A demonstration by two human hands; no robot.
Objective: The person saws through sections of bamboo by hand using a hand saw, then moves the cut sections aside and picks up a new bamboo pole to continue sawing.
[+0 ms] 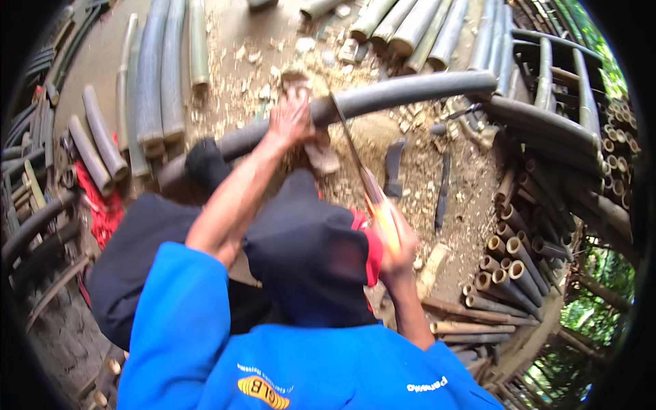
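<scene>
A long dark bamboo pole (403,92) lies crosswise before me, its right end slightly raised. My left hand (292,117) is closed over the pole near its middle, pressing on it. In my right hand (400,239) is the orange-yellow handle of a handsaw (353,150). The blade reaches up to the pole just right of my left hand, its tip end meeting the bamboo; how deep it sits I cannot tell. Under the pole, a piece of wood (321,157) shows beside my left hand. A dark-covered foot or knee (207,162) is against the pole's left part.
Pale chips and sawdust (410,171) cover the ground. Bamboo poles (158,75) lie at the far left, and more (410,31) at the far side. Cut bamboo tubes (516,273) are stacked at right. A dark flat blade-like piece (394,164) lies near the saw; red cloth (101,212) is at left.
</scene>
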